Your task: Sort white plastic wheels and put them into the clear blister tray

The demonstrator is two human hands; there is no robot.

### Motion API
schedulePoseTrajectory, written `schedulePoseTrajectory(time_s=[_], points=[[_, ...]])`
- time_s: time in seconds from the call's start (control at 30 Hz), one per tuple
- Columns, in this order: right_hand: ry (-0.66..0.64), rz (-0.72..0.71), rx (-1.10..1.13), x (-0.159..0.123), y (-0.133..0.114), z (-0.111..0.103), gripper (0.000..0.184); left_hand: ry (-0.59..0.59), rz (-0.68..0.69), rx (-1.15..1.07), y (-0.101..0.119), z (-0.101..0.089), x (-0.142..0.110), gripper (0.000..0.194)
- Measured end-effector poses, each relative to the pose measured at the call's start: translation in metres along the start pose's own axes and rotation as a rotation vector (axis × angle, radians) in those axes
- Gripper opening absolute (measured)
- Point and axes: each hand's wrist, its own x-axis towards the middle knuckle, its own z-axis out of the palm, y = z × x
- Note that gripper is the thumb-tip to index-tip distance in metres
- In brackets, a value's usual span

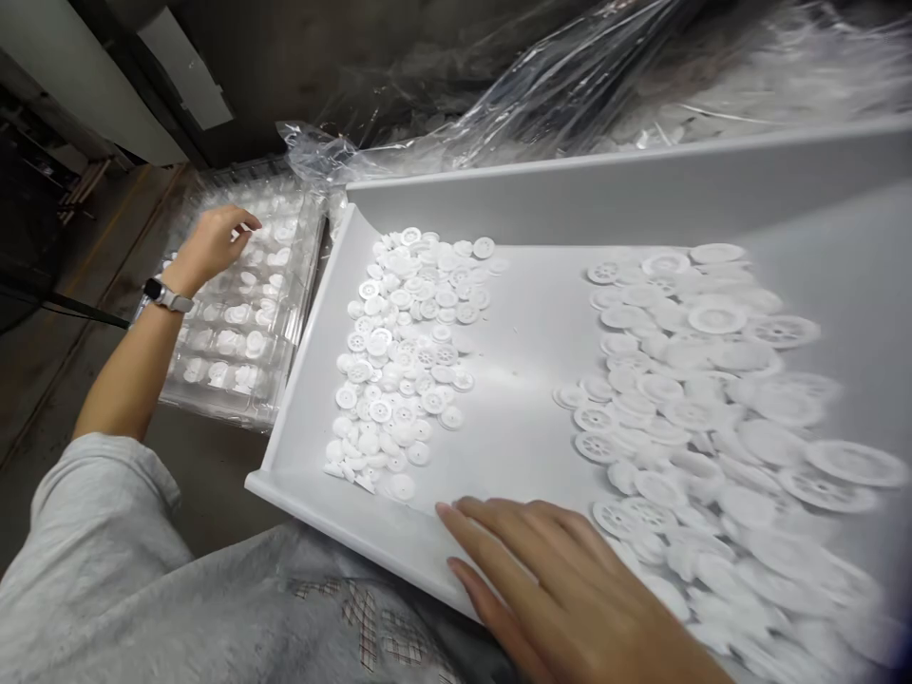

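My left hand (218, 242), with a watch on its wrist, is over a clear plastic tray (303, 313) with rows of compartments. White round pieces (255, 344) lie in many of them. Its thumb and index finger are bent and a little apart, and no piece shows plainly between them. My right hand (545, 570) stretches its fingers out flat over the near side of a large grey-white bin (513, 313). Nothing shows in that hand. Small white plastic discs (403, 351) lie spread at the bin's left end. Larger white discs with holes (691, 408) are heaped at its right.
Clear plastic film (499, 114) is bunched behind the bin, with more white pieces under it at the right. The bin has raised walls (605, 185) at the back and left. The floor (85, 285) shows at the far left.
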Motion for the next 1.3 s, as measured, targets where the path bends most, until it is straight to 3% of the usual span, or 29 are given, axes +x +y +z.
schedulePoseTrajectory(time_s=[0.17, 0.23, 0.4, 0.6, 0.83, 1.1, 1.3], points=[[-0.08, -0.119, -0.397, -0.001, 0.045, -0.016, 0.045, 0.076, 0.12, 0.027, 0.029, -0.027, -0.041, 0.032], [-0.113, -0.233, -0.381, 0.002, 0.068, -0.011, 0.055, 0.102, 0.165, 0.036, 0.043, -0.036, -0.061, 0.033], [-0.183, -0.233, -0.245, 0.023, 0.109, 0.043, 0.073, 0.106, 0.285, 0.079, 0.067, -0.046, -0.104, 0.034], [-0.236, -0.197, -0.106, 0.06, 0.123, 0.106, 0.103, 0.025, 0.368, 0.19, 0.068, -0.048, -0.138, 0.032], [-0.203, -0.22, -0.03, 0.078, 0.12, 0.123, 0.086, 0.129, 0.465, 0.217, 0.061, -0.039, -0.15, 0.023], [-0.097, -0.309, -0.003, 0.08, 0.116, 0.127, 0.051, 0.242, 0.676, 0.172, 0.084, -0.033, -0.145, 0.023], [-0.078, -0.331, 0.004, 0.086, 0.109, 0.13, 0.04, 0.246, 0.773, 0.144, 0.099, -0.031, -0.145, 0.021]])
